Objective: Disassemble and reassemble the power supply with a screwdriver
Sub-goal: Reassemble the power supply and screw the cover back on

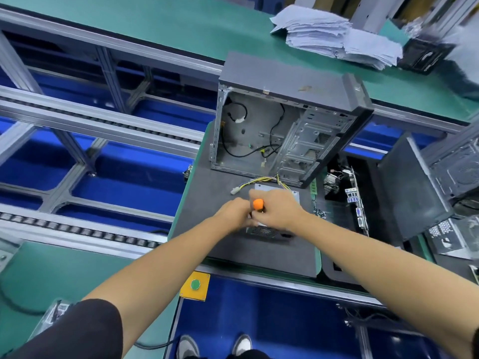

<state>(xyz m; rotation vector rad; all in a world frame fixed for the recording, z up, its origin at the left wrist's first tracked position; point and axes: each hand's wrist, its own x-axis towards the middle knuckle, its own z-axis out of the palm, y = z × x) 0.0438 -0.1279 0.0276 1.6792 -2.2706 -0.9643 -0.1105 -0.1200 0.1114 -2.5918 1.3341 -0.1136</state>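
The power supply lies on the dark mat near the front edge of the bench, just in front of the open computer case. The right hand wraps the orange-capped screwdriver, held upright over the box's top; the left hand seems to pinch near the shaft, though its fingers are partly hidden. If the tip sits off-centre, it could cam out and strip the screw, or the loosened screw could roll off the mat.
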